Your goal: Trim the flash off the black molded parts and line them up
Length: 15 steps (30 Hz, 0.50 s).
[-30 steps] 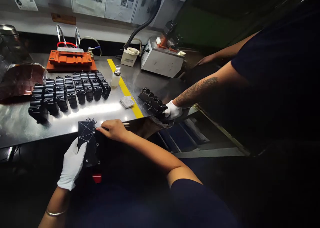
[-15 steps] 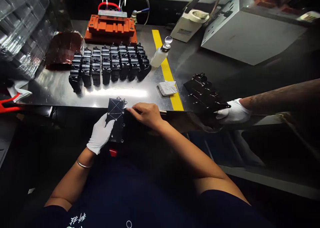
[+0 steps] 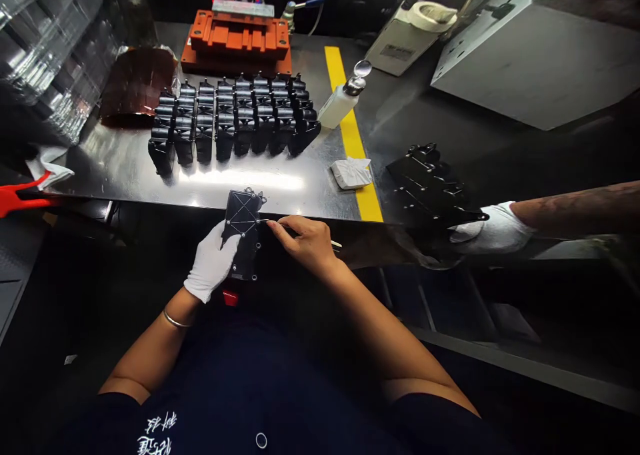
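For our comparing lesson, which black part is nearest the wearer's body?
The black part in the left hand, its cross-ribbed face showing. The row of parts is farther off on the table; another part is right, by a co-worker's gloved hand.

From view centre: orange fixture (image 3: 237,45) at 11, clear plastic trays (image 3: 47,48) and brown film (image 3: 137,85) at 10, red-handled tool (image 3: 23,200) at 9. White bottle (image 3: 336,106), flip lid up, at 12. Off-white holder (image 3: 405,42) at 1, grey box (image 3: 535,62) at 2.

The one camera sits on the person's head and looks down and ahead at the hands and counter (image 3: 200,185).
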### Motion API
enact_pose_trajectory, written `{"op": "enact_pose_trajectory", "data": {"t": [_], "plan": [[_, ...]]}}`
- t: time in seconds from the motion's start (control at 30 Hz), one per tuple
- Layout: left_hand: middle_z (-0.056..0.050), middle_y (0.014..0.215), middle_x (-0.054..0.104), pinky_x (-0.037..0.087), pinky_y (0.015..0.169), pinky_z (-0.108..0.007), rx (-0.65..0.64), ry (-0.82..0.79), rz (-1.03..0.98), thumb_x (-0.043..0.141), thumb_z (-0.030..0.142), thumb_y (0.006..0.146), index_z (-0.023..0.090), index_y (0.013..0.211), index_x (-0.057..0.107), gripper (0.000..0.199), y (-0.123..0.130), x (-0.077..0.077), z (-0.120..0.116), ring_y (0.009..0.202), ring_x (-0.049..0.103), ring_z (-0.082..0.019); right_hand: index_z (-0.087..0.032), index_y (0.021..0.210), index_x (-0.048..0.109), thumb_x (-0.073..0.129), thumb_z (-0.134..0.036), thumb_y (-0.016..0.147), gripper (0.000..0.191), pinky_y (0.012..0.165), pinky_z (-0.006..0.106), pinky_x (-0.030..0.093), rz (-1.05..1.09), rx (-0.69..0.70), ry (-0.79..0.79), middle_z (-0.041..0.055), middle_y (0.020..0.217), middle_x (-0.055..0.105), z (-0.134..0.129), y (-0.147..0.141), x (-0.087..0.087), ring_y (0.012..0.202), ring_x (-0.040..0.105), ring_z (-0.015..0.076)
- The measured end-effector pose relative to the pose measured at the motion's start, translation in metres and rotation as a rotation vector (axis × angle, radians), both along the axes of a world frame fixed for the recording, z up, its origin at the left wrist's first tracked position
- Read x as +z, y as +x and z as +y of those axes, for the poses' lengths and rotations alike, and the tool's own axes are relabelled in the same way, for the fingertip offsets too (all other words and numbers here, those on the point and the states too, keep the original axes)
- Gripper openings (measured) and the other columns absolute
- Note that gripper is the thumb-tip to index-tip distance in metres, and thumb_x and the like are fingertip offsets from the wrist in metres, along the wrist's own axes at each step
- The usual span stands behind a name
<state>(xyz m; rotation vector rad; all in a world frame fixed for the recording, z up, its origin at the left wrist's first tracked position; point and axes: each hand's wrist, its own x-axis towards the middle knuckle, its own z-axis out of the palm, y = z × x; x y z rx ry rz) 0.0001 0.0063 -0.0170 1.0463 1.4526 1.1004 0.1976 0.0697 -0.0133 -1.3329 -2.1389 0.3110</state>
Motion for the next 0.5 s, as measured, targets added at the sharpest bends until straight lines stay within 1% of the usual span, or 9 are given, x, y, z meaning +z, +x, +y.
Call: {"op": "enact_pose_trajectory", "data": {"t": [0.1,0.2,0.3,0.4,0.5], "plan": [[-0.004,0.115,0.073,0.051,0.096,-0.034,0.023,0.017,0.009,0.059,0.034,0.088,0.024,0.124,0.064,0.038,0.003,-0.001,-0.001,0.104,0.067,-0.021,-0.017,0.07,0.072,0.058,-0.042,0.092,0.036,0.054,0.022,0.039,0.024,-0.065,0.036,0.0022,0.063,0.071,-0.01,-0.005,-0.002,0.054,0.063,0.0107],[-0.004,0.114,0.073,0.051,0.096,-0.033,0.036,0.036,0.034,0.059,0.032,0.088,0.023,0.122,0.065,0.036,0.005,-0.002,-0.001,0.103,0.067,-0.02,-0.017,0.069,0.071,0.058,-0.04,0.092,0.035,0.053,0.022,0.038,0.029,-0.101,0.081,0.002,0.062,0.07,-0.017,-0.01,-0.004,0.052,0.061,0.0102],[-0.004,0.113,0.073,0.051,0.095,-0.033,0.046,0.067,0.039,0.059,0.031,0.088,0.022,0.119,0.066,0.034,0.007,-0.004,-0.002,0.103,0.067,-0.02,-0.016,0.07,0.071,0.059,-0.038,0.092,0.034,0.054,0.022,0.038,0.015,-0.13,0.118,0.0027,0.064,0.071,-0.021,-0.012,-0.005,0.055,0.063,0.0108],[-0.005,0.113,0.073,0.051,0.096,-0.033,0.052,0.085,0.018,0.058,0.031,0.088,0.021,0.117,0.066,0.032,0.008,-0.007,-0.003,0.103,0.067,-0.02,-0.016,0.07,0.071,0.058,-0.04,0.093,0.036,0.055,0.023,0.038,0.006,-0.151,0.126,0.003,0.064,0.071,-0.023,-0.014,-0.007,0.056,0.064,0.0112],[-0.005,0.112,0.073,0.052,0.095,-0.033,0.06,0.092,0.008,0.058,0.031,0.088,0.021,0.116,0.066,0.031,0.01,-0.009,-0.005,0.102,0.068,-0.02,-0.016,0.07,0.071,0.056,-0.042,0.093,0.038,0.054,0.023,0.037,0.012,-0.16,0.098,0.0032,0.063,0.071,-0.025,-0.016,-0.009,0.055,0.063,0.0114]]}}
